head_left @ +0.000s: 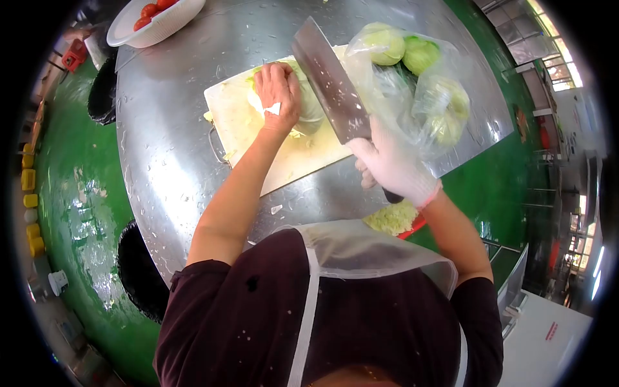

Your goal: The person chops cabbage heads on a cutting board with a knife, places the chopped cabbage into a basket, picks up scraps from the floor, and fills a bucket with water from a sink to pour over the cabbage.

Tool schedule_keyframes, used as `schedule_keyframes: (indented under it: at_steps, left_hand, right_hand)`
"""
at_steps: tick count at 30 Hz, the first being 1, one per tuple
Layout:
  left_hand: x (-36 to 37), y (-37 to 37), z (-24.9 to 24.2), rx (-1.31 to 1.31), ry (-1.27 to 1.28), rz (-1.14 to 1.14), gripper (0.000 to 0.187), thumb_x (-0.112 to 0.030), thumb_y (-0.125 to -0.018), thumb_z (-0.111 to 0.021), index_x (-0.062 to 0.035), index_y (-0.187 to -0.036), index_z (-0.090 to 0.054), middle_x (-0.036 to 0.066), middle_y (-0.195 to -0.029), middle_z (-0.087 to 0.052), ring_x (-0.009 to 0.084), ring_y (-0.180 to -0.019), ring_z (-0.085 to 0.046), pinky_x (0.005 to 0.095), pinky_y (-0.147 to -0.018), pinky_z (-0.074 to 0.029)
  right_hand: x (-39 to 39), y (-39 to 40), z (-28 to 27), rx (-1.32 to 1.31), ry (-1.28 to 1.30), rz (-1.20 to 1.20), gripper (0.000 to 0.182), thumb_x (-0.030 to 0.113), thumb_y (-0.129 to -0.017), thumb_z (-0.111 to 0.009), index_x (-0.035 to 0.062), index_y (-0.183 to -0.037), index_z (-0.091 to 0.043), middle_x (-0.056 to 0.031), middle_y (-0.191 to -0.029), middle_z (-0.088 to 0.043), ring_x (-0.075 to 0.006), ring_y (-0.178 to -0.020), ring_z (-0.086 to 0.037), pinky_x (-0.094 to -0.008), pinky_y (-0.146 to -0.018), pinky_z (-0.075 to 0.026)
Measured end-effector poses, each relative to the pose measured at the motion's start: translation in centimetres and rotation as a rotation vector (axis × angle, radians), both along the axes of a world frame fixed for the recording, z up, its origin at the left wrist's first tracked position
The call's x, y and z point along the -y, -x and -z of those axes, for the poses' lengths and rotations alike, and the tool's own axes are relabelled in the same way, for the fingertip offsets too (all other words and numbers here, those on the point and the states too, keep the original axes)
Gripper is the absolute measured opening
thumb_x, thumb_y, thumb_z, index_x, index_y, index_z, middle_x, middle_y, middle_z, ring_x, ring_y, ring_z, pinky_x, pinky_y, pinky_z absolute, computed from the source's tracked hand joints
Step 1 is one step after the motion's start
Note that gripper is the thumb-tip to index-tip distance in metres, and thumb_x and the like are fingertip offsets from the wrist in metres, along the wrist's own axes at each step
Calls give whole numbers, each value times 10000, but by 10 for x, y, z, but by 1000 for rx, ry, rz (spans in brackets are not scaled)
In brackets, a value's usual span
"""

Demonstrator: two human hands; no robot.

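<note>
My left hand [277, 97] presses down on a pale green cabbage piece [308, 111] lying on a white cutting board [296, 158]. My right hand [392, 164], in a white glove, grips the dark handle of a broad cleaver [330, 80]. Its blade is raised and tilted over the board, just right of the cabbage. A strip of white tape or bandage shows on a finger of my left hand.
A clear plastic bag [419, 90] with whole cabbages sits right of the board on the steel table [174, 148]. A white bowl of tomatoes [155, 19] stands at the far left. Shredded cabbage [390, 218] lies in a red container near my right forearm. Black bins [138, 271] flank the table.
</note>
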State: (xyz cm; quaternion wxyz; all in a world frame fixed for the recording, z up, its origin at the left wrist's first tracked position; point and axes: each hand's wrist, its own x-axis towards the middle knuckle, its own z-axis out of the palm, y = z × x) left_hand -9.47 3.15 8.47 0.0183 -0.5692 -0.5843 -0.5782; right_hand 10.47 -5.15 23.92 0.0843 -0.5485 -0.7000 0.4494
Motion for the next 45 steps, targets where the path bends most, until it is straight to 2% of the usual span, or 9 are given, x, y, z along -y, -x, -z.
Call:
schedule_keyframes:
  at_steps: [2,11,12,23,26,35,39,43,45]
  left_hand:
    - [-3,1,0,3,25,26,92,-69,-853,-546,-45,-940,-527,137,-952,-526,352,-898,-462,452,-824,-370]
    - [1,7,8,22,-16,58,64,-50,-851,-536,-38,-913,-527,148,-931,-519,343,-860,-455,437,-794,-363]
    - [4,7,5,38,-35,56,61,-45,-850,-530,-30,-908,-521,150,-922,-514,341,-850,-450,435,-789,-359]
    - [-3,28,28,-111,-60,-17,169,-154,-848,-580,-10,-918,-523,135,-906,-497,331,-887,-436,441,-819,-348]
    - [-1,15,-1,225,178,-86,418,-379,-794,-681,-11,-922,-528,139,-947,-496,330,-957,-430,455,-869,-345]
    - [-7,0,-16,322,403,-73,381,-347,-809,-636,-21,-988,-550,183,-1072,-520,368,-1074,-454,488,-920,-349]
    - [-13,2,-2,341,393,-91,380,-343,-815,-624,-14,-986,-540,185,-1069,-514,368,-1070,-438,513,-921,-328]
    - [-2,-11,1,157,465,-22,404,-319,-761,-675,-22,-1000,-539,177,-1086,-495,357,-1067,-434,492,-931,-323]
    - [2,-21,2,76,485,10,432,-333,-745,-687,-23,-1009,-541,171,-1080,-495,356,-1088,-433,467,-952,-326]
  right_hand:
    - [-15,3,-5,-26,146,1,351,230,-945,-522,-20,-1174,-434,-96,-782,-562,-137,-588,-579,-299,-532,-542]
    - [-18,19,-16,-123,353,-15,423,233,-943,-532,-17,-1263,-415,-94,-783,-558,-155,-543,-580,-302,-526,-536]
    - [-7,18,-14,-86,304,45,235,208,-940,-494,-6,-1028,-455,-59,-680,-531,-146,-518,-549,-308,-496,-502]
    - [-27,46,72,284,-131,-242,237,186,-944,-453,-34,-1029,-436,-119,-736,-583,-206,-565,-607,-358,-553,-511]
    - [-34,59,54,189,87,-91,229,194,-943,-455,-20,-1021,-435,-101,-740,-565,-181,-563,-590,-346,-525,-517]
    - [-43,66,-30,227,432,-74,306,216,-898,-501,-26,-1085,-488,-76,-767,-530,-137,-549,-561,-286,-461,-529]
    - [-53,71,-8,314,410,-92,315,217,-909,-502,-40,-1090,-487,-65,-715,-536,-172,-511,-567,-312,-427,-497]
    - [-21,63,156,301,203,62,291,226,-978,-467,-8,-973,-640,-119,-757,-638,-181,-521,-588,-328,-524,-499]
    - [-26,59,160,604,-89,-509,336,281,-991,-460,3,-1006,-648,-102,-789,-666,-184,-586,-637,-325,-577,-515]
